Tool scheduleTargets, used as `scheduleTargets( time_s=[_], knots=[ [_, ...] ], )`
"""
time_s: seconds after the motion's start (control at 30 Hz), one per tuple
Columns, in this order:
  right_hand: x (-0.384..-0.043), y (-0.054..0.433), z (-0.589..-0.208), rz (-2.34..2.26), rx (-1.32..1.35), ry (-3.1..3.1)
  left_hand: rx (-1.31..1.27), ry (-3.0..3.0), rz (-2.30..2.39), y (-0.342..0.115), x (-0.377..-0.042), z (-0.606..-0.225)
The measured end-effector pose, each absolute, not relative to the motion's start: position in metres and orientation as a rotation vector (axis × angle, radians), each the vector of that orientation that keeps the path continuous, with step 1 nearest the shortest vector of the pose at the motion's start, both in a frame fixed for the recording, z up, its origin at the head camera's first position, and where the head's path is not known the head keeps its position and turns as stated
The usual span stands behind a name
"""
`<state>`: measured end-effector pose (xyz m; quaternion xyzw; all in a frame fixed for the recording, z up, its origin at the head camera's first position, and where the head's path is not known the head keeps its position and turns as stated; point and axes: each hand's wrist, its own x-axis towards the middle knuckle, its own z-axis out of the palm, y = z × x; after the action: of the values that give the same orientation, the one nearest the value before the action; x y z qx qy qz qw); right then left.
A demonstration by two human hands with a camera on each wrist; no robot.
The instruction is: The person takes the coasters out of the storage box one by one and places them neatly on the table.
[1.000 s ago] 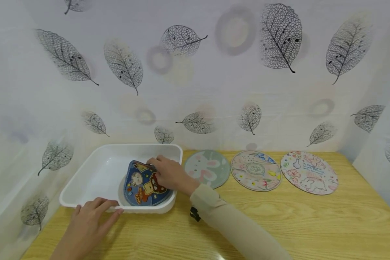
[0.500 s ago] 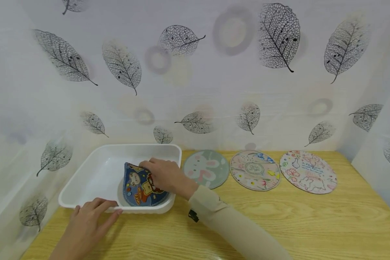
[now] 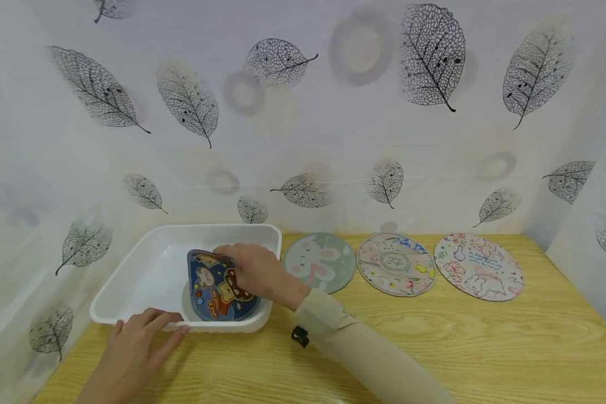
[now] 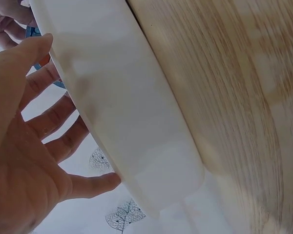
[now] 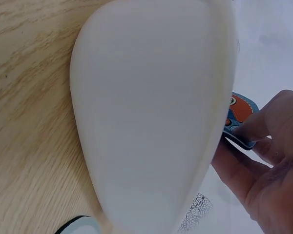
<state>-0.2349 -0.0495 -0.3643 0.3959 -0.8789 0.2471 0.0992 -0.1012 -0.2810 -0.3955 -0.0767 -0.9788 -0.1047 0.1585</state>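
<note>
In the head view a white plastic basin (image 3: 146, 275) stands at the left of the table. Inside its right half is a blue round mouse pad (image 3: 217, 292) with cartoon bears, its far edge lifted and bent. My right hand (image 3: 255, 275) pinches that pad along its upper right edge, thumb and fingers on opposite faces in the right wrist view, where the basin wall hides much of the pad (image 5: 241, 109). My left hand (image 3: 136, 342) holds the basin's near rim, fingers over the inside and thumb (image 4: 36, 46) at the outer edge.
Three more round pads lie in a row right of the basin: a green rabbit one (image 3: 323, 261), a pink floral one (image 3: 396, 264) and a white-pink one (image 3: 480, 266). A leaf-print curtain (image 3: 333, 140) hangs behind the wooden table (image 3: 384, 336).
My right hand has shifted a little to the left with the blue pad, whose lifted far edge moved left too. The left hand keeps its place on the rim.
</note>
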Motion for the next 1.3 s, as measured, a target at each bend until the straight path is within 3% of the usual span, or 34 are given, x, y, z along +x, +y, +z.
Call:
scheduleTargets(
  time_s=[1.3],
  knots=[
    [-0.236,-0.037,-0.36,1.559,0.776,-2.563,-0.205,-2.797,-0.377,-0.284,-0.118,-0.397]
  ],
)
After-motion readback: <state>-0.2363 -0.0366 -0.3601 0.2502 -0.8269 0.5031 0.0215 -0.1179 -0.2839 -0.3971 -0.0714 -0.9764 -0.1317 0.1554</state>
